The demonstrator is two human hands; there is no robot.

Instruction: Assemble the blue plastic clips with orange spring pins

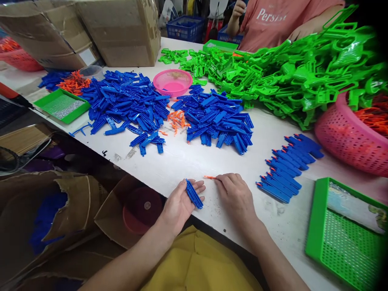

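The left hand lies palm up at the near edge of the table, its fingers loosely curled around a blue plastic piece that rests across the palm. The right hand lies palm down just beside it at three o'clock, fingertips pinching a small orange pin against the tabletop.

The blue piece looks light and stiff, a ribbed moulded strip, unlikely to bend or slip; its long edges seem the best place to grip. The orange pin is tiny and thin, probably easy to flick away, so a fingertip pinch near its middle suits it.

At two o'clock from the right hand a neat row of blue pieces lies in overlapping order. At twelve o'clock sits a loose heap of blue pieces with scattered orange pins beside it. Farther out are a pink basket, a pile of green plastic frames, and at four o'clock a green tray. Another person sits across the table.
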